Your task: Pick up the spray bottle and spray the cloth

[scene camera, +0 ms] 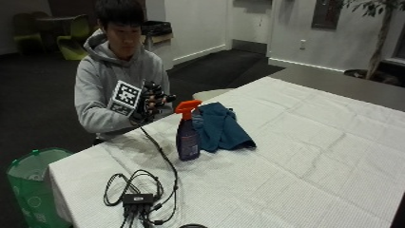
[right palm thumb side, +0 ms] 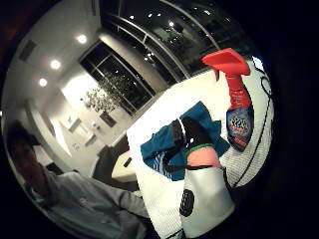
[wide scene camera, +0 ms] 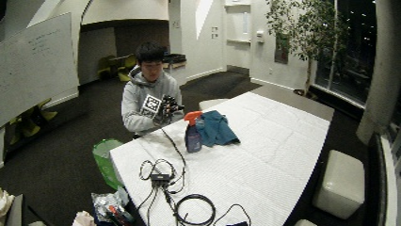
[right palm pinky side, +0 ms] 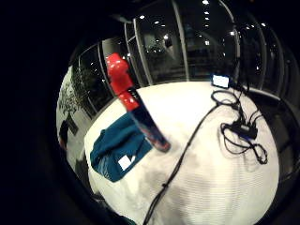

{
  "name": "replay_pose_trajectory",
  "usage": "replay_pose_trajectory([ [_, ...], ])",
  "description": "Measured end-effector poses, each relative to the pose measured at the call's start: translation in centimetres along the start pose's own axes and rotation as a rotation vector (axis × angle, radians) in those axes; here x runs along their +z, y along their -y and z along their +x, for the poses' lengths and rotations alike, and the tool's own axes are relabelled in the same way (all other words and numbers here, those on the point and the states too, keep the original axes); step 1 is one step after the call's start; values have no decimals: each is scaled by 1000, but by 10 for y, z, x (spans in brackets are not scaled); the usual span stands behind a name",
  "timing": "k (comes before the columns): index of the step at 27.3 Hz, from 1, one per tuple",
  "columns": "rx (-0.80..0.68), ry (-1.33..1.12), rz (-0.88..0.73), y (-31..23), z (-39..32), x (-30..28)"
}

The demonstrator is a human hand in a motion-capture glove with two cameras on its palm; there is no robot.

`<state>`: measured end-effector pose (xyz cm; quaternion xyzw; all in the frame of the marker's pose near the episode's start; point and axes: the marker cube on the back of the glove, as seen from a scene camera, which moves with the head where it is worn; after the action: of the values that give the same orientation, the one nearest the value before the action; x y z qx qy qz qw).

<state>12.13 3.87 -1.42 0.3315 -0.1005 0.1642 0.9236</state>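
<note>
A spray bottle (scene camera: 188,135) with a dark blue body and an orange-red trigger head stands upright on the white table (scene camera: 303,156). Right behind it lies a crumpled teal cloth (scene camera: 221,126), touching or nearly touching the bottle. My gloved right hand (scene camera: 150,102) is raised in front of the person's chest, above the table's near edge, apart from the bottle and holding nothing. Its fingers look relaxed. The little finger side palm view has the bottle (right palm pinky side: 136,108) standing beside the cloth (right palm pinky side: 119,147). In the thumb side palm view a finger (right palm thumb side: 197,137) crosses the cloth (right palm thumb side: 159,147), with the bottle (right palm thumb side: 238,104) beyond.
A black cable runs from the hand across the table to a black hub (scene camera: 138,198) with looped wires near the table's end. A green bin (scene camera: 32,183) stands on the floor beside that end. The tablecloth stretches wide past the teal cloth.
</note>
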Motion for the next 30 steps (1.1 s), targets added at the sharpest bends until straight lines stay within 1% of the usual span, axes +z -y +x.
replay_pose_trajectory([
  [5,161,90,-50,14,36,10],
  [10,261,147,-123,30,65,26],
  [16,389,264,-221,43,84,55],
  [20,426,362,-283,50,84,73],
  [30,420,523,-428,72,60,105],
])
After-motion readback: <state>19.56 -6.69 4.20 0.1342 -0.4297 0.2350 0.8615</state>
